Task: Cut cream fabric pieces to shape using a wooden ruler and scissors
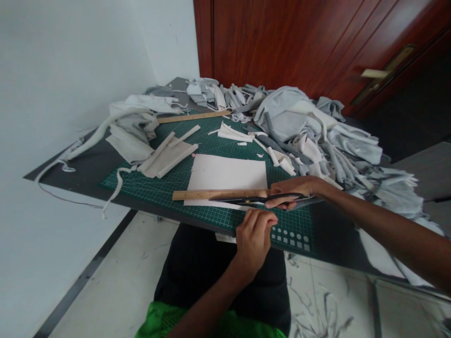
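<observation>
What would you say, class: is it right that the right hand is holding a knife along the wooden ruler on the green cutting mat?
No, it is not a knife. The head view shows the right hand holding scissors along the wooden ruler on the green cutting mat.

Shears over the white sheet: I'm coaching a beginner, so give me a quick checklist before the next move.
Right hand on shears: ok, gripping the handles, blades pointing left along the ruler.
Ruler on white sheet: ok, lying flat across it near the lower edge.
Left hand steadying the ruler: not ok, it sits at the near edge of the mat, off the ruler.
Sheet on mat: ok, lying on it.
Blades open or shut: cannot tell.
</observation>
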Demonstrator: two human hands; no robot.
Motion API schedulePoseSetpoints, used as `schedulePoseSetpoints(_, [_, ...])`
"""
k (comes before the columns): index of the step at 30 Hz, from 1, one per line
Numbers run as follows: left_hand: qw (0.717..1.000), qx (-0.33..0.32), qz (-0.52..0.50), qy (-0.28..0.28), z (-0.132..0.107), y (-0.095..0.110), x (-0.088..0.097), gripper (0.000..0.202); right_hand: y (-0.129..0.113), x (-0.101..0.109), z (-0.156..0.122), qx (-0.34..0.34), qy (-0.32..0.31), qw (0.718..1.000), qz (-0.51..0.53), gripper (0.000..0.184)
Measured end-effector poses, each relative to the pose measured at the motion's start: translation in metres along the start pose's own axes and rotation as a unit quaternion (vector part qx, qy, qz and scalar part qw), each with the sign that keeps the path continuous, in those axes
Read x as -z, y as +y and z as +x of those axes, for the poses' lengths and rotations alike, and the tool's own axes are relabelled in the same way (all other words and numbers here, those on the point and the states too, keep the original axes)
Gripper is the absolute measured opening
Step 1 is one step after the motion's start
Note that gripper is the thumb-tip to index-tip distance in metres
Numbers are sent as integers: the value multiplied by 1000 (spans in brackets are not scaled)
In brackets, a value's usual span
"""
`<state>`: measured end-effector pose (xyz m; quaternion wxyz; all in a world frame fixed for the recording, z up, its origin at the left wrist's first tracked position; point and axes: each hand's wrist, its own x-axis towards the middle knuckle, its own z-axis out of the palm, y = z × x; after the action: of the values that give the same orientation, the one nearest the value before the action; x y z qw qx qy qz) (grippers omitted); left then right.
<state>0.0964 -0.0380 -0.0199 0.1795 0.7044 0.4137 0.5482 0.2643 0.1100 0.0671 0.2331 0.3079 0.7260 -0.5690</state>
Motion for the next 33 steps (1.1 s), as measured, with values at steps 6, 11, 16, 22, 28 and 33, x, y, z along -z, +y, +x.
schedulePoseSetpoints(6, [1000,-5,6,1,2,2,1,20,-5,0,4,-22,-9,1000,2,62])
schedulePoseSetpoints(11, [1000,-1,10,-5,1,2,1,22,-15,2,4,16,3,1000,-25,59])
schedulePoseSetpoints(16, [1000,-1,15,-6,1,1,0,22,-24,5,6,-44,-7,998,-54,64])
schedulePoseSetpoints(22, [1000,2,18,-5,1,1,1,22,-30,3,9,-46,3,997,-64,69])
schedulePoseSetpoints(28, [1000,-14,14,-8,2,0,2,20,-30,-2,10,-36,35,997,-65,70])
schedulePoseSetpoints(33, [1000,-13,8,-26,2,-2,5,20,-29,-5,12,-53,54,996,-50,66])
